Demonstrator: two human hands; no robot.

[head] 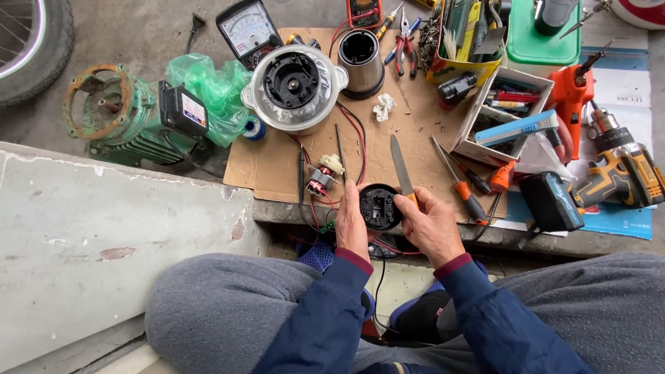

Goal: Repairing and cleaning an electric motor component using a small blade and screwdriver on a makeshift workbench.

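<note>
Spread over the concrete step, a cardboard sheet [277, 173] carries the clutter, and at its near edge the left hand [351, 225] clasps a round black housing [379, 206], likely light, stiff plastic best held by its rim, while the right hand [433, 223] is closed around a knife [401, 166] just beside it.

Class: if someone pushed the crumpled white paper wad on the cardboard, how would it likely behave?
The paper wad looks small and crumpled, so probably very light and soft. Its irregular shape suggests it would skid or tumble across the flat cardboard, not roll far.
</note>
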